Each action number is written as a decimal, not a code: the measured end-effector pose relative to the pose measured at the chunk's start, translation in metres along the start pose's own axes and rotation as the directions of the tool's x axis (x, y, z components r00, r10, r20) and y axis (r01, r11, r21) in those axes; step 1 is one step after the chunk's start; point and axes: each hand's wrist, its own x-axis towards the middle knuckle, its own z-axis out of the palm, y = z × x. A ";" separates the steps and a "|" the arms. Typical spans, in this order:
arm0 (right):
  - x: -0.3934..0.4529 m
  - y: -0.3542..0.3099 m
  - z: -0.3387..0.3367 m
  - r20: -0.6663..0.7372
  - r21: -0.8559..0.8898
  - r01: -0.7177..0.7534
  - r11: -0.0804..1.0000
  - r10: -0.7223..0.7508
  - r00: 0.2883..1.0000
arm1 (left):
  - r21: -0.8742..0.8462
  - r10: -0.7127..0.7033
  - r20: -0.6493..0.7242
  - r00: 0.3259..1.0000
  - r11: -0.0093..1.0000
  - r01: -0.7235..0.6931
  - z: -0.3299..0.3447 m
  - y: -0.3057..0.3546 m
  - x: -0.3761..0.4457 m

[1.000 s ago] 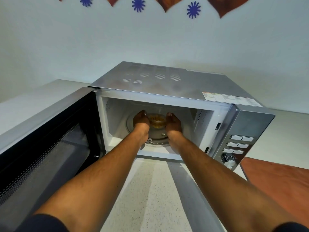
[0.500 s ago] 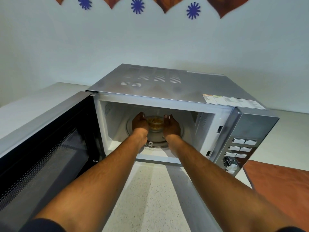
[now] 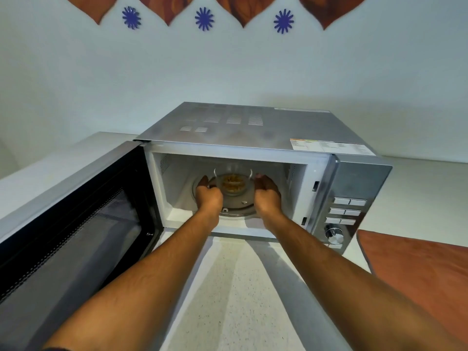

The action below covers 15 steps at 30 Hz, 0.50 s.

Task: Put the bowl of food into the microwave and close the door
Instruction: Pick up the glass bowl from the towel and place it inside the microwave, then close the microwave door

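Note:
The silver microwave [image 3: 266,127] stands on the counter with its door [image 3: 76,224] swung wide open to the left. A clear glass bowl of yellowish food [image 3: 233,184] sits on the glass turntable [image 3: 238,209] inside the cavity. Both my hands are inside the cavity. My left hand [image 3: 209,196] is at the bowl's left side with its fingers loosely curled and off the rim. My right hand [image 3: 267,191] is spread open a small gap to the right of the bowl. The bowl's near lower edge is partly hidden by my left hand.
The control panel with buttons and a knob [image 3: 334,235] is on the microwave's right front. A light speckled counter [image 3: 233,287] runs under my forearms. A reddish mat [image 3: 417,269] lies at the right. The wall rises just behind the microwave.
My hands, which held the bowl from both sides, have let go and drawn apart, the right one most. The bowl now rests on the turntable.

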 end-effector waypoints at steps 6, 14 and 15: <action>-0.041 -0.011 -0.047 0.174 -0.098 0.185 0.978 -0.166 0.971 | 0.151 0.136 -0.074 0.988 0.981 -0.124 -0.018 0.015 -0.046; -0.097 -0.035 -0.130 0.283 -0.251 0.572 0.781 -0.506 0.815 | 0.539 0.439 -0.187 0.879 0.794 -0.282 -0.059 0.031 -0.156; -0.102 -0.037 -0.139 0.269 -0.284 0.624 0.728 -0.564 0.780 | 0.592 0.488 -0.175 0.855 0.746 -0.304 -0.068 0.035 -0.169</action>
